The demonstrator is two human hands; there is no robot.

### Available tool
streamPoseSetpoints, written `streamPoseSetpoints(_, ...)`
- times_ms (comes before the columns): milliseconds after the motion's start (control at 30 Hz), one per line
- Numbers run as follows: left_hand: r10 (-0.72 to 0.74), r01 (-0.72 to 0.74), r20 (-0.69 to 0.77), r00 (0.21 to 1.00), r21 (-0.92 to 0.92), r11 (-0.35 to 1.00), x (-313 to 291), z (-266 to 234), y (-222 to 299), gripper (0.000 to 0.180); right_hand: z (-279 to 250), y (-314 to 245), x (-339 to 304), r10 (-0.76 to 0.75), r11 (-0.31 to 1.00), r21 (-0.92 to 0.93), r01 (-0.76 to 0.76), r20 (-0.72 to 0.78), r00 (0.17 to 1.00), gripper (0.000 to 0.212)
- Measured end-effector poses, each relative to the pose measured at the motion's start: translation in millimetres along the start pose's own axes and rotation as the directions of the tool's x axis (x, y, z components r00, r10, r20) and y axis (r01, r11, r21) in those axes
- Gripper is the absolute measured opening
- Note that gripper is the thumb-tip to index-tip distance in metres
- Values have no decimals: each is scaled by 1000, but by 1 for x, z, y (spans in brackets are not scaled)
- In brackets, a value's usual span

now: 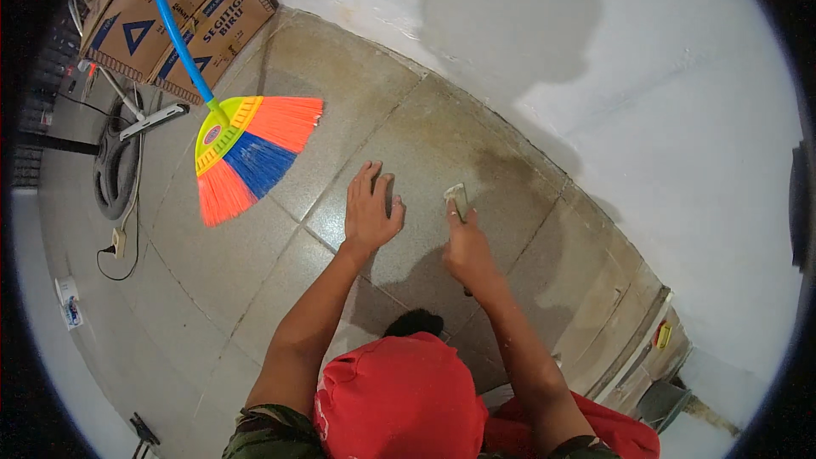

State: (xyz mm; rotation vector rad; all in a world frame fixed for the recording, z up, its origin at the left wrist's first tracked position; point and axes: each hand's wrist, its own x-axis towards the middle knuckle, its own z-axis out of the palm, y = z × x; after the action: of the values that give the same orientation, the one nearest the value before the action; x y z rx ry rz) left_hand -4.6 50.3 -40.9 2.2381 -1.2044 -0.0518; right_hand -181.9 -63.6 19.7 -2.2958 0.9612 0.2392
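My left hand rests palm down on the grey floor tiles, its fingers spread and holding nothing. To its right, my right hand is closed round a small hand tool with a pale, flat head. A dark end of its handle shows below the fist; the fingers hide the middle, so I cannot tell its exact kind. The tool's head is over a tile near the wall, by a darker, wet-looking patch. A broom with orange and blue bristles and a blue handle is left of my left hand.
Brown cardboard boxes stand at the far left. Near them are a floor squeegee, a dark rounded base and a cabled power socket. A white wall bounds the right. Red cloth fills the lower middle.
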Motion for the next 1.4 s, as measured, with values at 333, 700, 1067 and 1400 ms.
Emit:
streamPoseSetpoints(333, -18, 18, 13, 1000, -17, 1000, 2, 0, 2, 43, -5, 25, -2, -73, 997, 36, 71, 61, 995, 65)
streamPoseSetpoints(700, -11, 11, 8, 1000, -15, 1000, 0, -1, 2, 42, 1, 42, -3, -218, 961, -166, 221, 32, 975, 58)
streamPoseSetpoints(1067, -6, 6, -9, 1000, -1, 1000, 0, 0, 2, 42, 4, 3, 24, -146, 931, -328, 162, 74, 987, 49)
streamPoseSetpoints(1400, 4, -5, -18, 1000, -11, 1000, -1, 1, 0, 43, 18, -25, 25, -114, 885, -454, 101, -2, 993, 45)
